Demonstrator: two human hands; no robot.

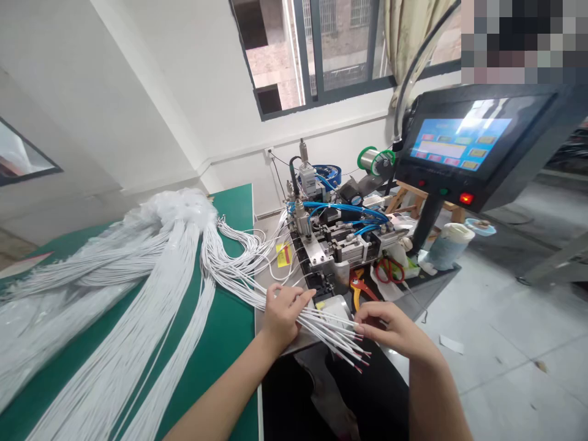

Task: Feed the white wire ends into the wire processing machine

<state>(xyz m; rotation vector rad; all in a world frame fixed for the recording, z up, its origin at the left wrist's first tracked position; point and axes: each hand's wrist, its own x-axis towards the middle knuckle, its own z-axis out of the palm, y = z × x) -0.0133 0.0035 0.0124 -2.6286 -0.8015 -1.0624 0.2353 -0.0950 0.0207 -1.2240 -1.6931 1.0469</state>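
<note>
- Cables (337,338) lie at five o'clock, gathered in the left hand (281,317) at six, seemingly so that their reddish ends fan out free.
- Right hand (390,327), towards four o'clock, has thumb and forefinger nearly together at one cable's tip; whether they pinch it, I can't tell.
- More cables run back to the heap on the green table (239,208) at nine, which likely bears their weight.
- The machine (316,245) stands at three, close by, probably for short reach.
- Left forearm rises from seven, back of hand up, fingers bent over the bundle; right forearm rises from five, wrist bent inward.
</note>
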